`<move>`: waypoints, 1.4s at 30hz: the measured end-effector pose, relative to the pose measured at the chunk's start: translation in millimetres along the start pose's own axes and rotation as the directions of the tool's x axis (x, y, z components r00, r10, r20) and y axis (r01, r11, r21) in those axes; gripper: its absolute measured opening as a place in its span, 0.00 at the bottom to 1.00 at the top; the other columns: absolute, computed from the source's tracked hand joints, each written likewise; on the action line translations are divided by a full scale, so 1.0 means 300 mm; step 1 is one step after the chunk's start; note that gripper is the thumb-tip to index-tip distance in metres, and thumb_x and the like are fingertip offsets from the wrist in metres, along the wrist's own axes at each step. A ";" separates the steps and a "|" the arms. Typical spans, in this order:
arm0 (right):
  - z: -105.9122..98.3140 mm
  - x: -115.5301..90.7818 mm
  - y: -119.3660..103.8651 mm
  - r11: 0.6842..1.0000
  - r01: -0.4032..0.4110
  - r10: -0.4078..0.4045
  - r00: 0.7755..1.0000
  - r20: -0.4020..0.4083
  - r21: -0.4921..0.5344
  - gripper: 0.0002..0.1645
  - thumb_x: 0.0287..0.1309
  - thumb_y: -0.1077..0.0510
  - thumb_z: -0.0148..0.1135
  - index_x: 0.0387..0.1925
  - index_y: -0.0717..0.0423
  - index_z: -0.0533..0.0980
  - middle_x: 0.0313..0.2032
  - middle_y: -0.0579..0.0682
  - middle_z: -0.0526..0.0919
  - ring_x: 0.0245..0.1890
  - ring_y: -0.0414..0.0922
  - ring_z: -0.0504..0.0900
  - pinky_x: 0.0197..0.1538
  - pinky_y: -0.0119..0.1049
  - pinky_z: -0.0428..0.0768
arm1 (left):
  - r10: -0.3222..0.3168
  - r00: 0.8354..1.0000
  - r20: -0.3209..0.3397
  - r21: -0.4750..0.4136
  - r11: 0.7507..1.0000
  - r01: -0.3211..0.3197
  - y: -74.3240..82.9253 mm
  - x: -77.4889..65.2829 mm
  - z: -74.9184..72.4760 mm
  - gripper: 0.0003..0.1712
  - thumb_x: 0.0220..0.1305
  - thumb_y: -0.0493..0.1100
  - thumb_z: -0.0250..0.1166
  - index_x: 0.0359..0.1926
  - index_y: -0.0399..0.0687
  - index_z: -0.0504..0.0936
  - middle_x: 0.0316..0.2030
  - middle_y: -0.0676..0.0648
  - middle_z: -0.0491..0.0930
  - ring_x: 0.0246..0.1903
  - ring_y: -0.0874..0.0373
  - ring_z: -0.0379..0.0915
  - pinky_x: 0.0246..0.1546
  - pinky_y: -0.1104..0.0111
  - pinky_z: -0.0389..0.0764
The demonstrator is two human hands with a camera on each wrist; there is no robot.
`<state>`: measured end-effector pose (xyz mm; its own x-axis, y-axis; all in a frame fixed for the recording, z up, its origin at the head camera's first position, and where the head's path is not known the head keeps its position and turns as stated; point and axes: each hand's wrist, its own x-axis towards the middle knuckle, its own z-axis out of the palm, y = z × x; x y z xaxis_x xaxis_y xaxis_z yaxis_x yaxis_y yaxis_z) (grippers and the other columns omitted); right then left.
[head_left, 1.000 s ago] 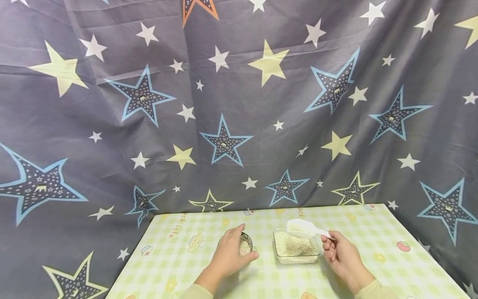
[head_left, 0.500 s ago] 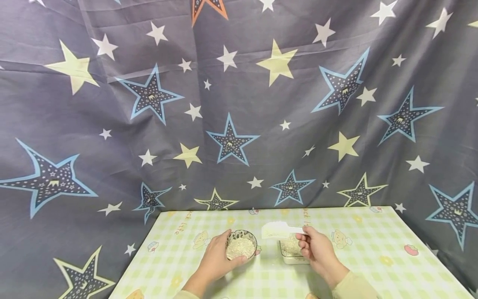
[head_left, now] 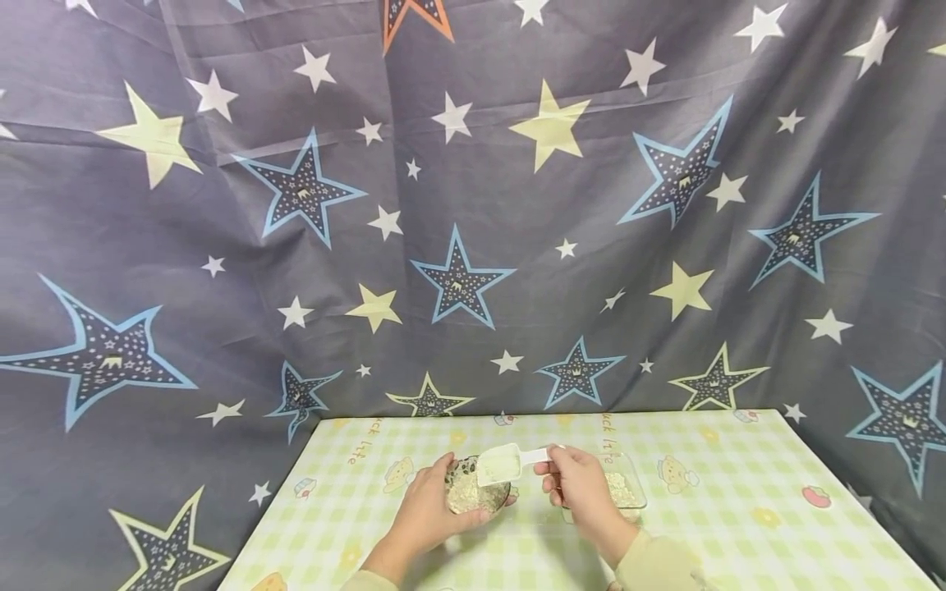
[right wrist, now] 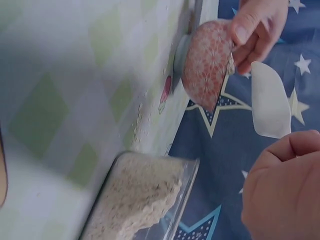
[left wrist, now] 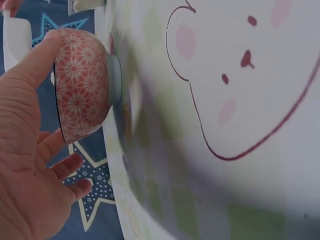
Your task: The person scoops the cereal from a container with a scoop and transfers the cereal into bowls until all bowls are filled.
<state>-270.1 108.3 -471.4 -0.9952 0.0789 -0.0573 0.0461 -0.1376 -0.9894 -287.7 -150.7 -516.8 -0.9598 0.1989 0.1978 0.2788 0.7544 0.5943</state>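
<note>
My left hand [head_left: 429, 507] grips a small bowl [left wrist: 80, 87] by its rim, the thumb on the near side and fingers on the far side. Red flower patterns cover the bowl outside, and pale oat-like flakes [head_left: 464, 494] lie inside it. A white plastic scoop [head_left: 498, 465] hangs above the bowl's right part, its handle pinched by my right hand [head_left: 586, 494]. Pale stuff shows in the scoop's head. Partly behind the right hand in the head view stands a glass container [right wrist: 192, 177] holding more flakes [right wrist: 140, 195].
A green-and-white checked cloth [head_left: 739, 525] with cartoon prints covers the table. Some crumbs [right wrist: 139, 117] are scattered on it between container and bowl. Behind the table hangs a dark curtain [head_left: 517, 345] with stars.
My right hand has carried the scoop leftward from over the glass container to above the bowl. The left hand has shifted on the bowl, showing more of its inside. The head view has turned slightly.
</note>
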 end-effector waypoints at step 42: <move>0.029 -0.045 0.105 0.077 0.842 -0.639 0.453 0.622 -0.534 0.11 0.73 0.59 0.66 0.53 0.51 0.84 0.43 0.44 0.92 0.34 0.37 0.89 0.39 0.29 0.89 | 0.002 1.000 0.021 0.005 1.000 -0.002 0.017 -0.009 -0.015 0.69 0.47 0.69 0.83 0.79 0.35 0.63 0.70 0.37 0.77 0.65 0.35 0.74 0.66 0.36 0.79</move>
<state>-255.9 94.2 -500.6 -0.5336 -0.4903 0.6891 -0.7885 0.5831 -0.1957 -283.6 -150.3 -510.9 -0.9597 0.2136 0.1824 0.2807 0.7571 0.5899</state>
